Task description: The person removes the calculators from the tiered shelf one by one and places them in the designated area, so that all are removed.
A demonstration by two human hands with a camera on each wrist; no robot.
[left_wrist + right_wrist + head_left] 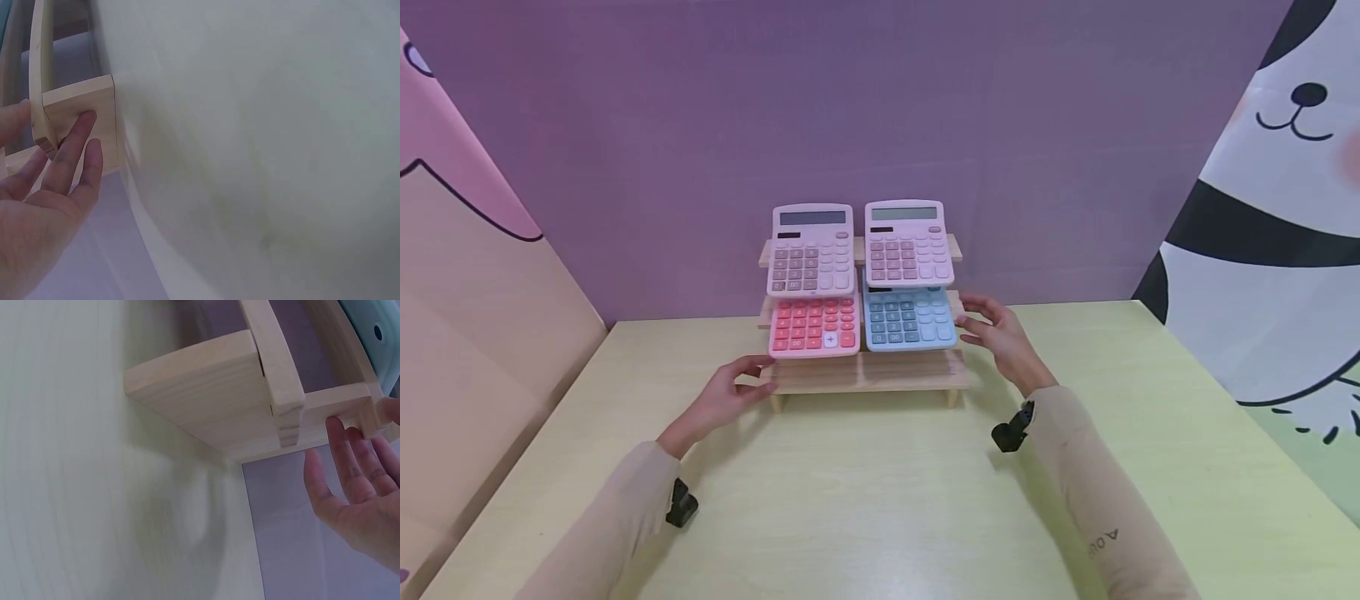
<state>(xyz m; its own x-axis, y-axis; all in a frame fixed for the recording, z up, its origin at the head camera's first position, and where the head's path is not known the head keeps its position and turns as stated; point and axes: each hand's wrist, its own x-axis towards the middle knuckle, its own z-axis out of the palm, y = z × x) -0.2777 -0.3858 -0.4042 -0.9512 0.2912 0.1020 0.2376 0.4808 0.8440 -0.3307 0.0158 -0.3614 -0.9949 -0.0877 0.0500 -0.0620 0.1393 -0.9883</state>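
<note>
A three-tier wooden display rack stands on the table. Two pale pink calculators lean side by side on its top tier. Below them lean a bright pink calculator and a blue calculator, their upper parts covered. At the rack's left end, my left hand grips the bottom shelf; the left wrist view has its fingers on the side panel, thumb on the shelf's other face. My right hand holds the middle shelf's right end, fingers beneath it in the right wrist view.
The rack stands on a pale wooden table near its back edge. A purple backdrop rises behind. Cartoon-printed panels flank it, with a panda on the right. Small black devices are strapped at both wrists.
</note>
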